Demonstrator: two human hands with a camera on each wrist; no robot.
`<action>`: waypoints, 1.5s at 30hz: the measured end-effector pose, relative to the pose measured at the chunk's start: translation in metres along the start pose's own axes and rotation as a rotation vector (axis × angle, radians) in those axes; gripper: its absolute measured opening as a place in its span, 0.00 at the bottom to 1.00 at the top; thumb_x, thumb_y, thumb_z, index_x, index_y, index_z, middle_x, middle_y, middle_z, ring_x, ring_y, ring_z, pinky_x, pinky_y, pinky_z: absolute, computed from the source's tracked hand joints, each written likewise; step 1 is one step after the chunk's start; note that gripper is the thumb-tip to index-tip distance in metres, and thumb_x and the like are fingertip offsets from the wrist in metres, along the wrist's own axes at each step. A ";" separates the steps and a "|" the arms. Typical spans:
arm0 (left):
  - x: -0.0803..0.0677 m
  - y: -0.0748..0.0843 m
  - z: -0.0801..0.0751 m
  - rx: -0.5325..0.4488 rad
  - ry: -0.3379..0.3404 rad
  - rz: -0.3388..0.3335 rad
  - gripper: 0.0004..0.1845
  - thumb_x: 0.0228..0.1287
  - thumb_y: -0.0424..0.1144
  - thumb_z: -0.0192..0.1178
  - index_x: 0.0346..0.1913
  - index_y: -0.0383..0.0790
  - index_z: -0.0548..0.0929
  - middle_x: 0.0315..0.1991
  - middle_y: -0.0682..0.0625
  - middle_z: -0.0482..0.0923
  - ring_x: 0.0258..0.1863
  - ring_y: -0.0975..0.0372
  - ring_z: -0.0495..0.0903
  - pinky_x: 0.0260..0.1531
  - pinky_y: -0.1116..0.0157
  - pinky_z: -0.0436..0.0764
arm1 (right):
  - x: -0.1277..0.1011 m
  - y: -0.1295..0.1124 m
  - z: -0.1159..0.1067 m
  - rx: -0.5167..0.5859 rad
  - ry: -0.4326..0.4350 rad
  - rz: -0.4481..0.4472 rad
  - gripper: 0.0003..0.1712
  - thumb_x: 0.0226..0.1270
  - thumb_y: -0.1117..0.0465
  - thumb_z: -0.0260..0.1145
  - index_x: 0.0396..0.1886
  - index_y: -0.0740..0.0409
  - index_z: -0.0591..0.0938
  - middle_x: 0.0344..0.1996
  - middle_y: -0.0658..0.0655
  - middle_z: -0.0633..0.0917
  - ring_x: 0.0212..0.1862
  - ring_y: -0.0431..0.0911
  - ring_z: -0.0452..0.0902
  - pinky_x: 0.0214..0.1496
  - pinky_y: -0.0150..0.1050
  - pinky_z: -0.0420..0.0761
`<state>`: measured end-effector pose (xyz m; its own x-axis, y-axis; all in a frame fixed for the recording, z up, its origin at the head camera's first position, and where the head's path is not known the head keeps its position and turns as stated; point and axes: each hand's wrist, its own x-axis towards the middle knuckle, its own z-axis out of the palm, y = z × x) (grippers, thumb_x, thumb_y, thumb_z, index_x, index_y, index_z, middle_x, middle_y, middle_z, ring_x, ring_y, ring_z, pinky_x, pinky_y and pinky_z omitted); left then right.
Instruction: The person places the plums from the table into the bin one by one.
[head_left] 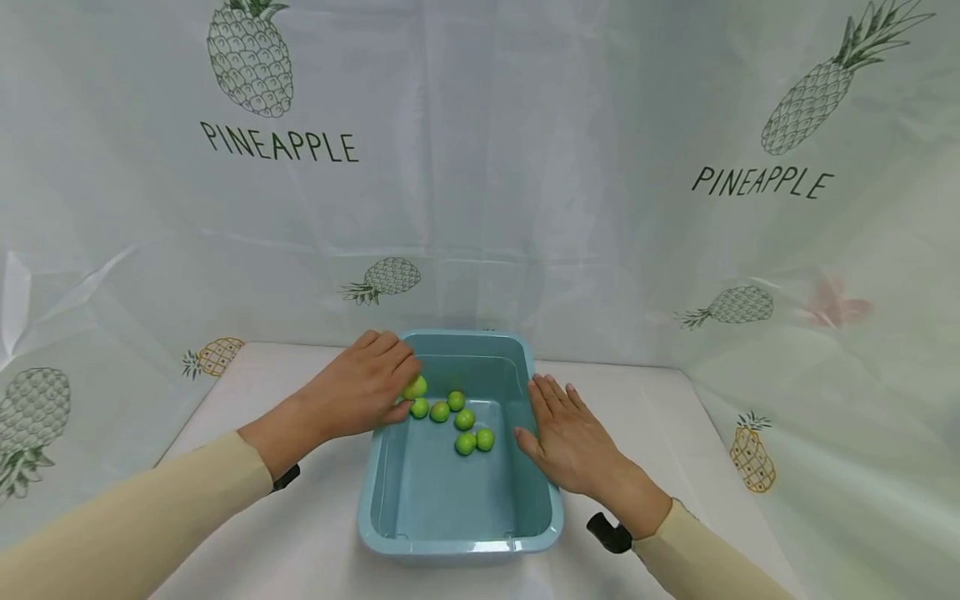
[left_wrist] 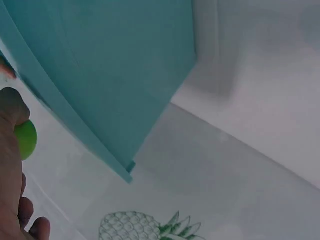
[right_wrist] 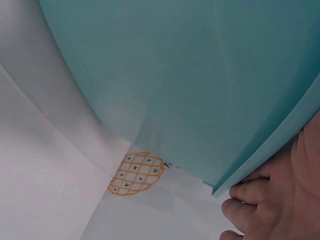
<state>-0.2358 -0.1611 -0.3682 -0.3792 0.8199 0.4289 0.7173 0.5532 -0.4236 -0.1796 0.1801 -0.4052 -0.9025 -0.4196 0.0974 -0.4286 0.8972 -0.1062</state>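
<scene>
A blue plastic basin (head_left: 442, 546) stands on the white table with several green limes (head_left: 465, 419) on its floor, mostly toward the far half. My left hand (head_left: 367, 383) is over the basin's left rim, its fingers curled round one lime (left_wrist: 26, 140), which shows beside the thumb in the left wrist view. That lime looks larger and brighter than those below it. Along the right rim lies my right hand (head_left: 566, 433), fingers straight, palm down, holding nothing. From the right wrist view, its fingers (right_wrist: 250, 190) are right at the rim's underside.
The white tabletop (head_left: 615, 400) extends on both sides of the basin. Behind it hangs a pale sheet (head_left: 480, 167) printed with pineapples, which also runs down both sides. A dark wrist mount (head_left: 609, 533) sits under the right forearm.
</scene>
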 end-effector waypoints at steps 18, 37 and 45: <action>0.022 0.017 0.033 -0.244 -0.184 -0.054 0.20 0.61 0.54 0.71 0.44 0.44 0.79 0.38 0.53 0.74 0.39 0.59 0.66 0.43 0.60 0.71 | 0.004 0.001 0.001 0.007 0.006 -0.015 0.44 0.83 0.42 0.53 0.81 0.73 0.60 0.81 0.71 0.61 0.84 0.65 0.53 0.84 0.64 0.54; 0.040 0.029 0.041 -0.306 -0.480 -0.155 0.24 0.63 0.58 0.71 0.52 0.45 0.81 0.40 0.55 0.75 0.42 0.59 0.67 0.47 0.56 0.72 | 0.001 0.000 0.000 0.003 0.003 -0.004 0.44 0.83 0.42 0.54 0.81 0.73 0.60 0.81 0.70 0.61 0.83 0.65 0.53 0.83 0.66 0.54; 0.039 0.029 0.044 -0.275 -0.525 -0.189 0.29 0.64 0.56 0.73 0.60 0.41 0.82 0.50 0.49 0.80 0.51 0.55 0.74 0.54 0.53 0.75 | 0.000 0.000 0.001 -0.001 0.016 -0.003 0.44 0.83 0.42 0.54 0.81 0.73 0.60 0.81 0.70 0.62 0.83 0.65 0.54 0.83 0.67 0.55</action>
<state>-0.2554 -0.1072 -0.3985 -0.7012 0.7129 -0.0025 0.7074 0.6953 -0.1271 -0.1797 0.1802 -0.4059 -0.9002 -0.4205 0.1135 -0.4317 0.8959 -0.1047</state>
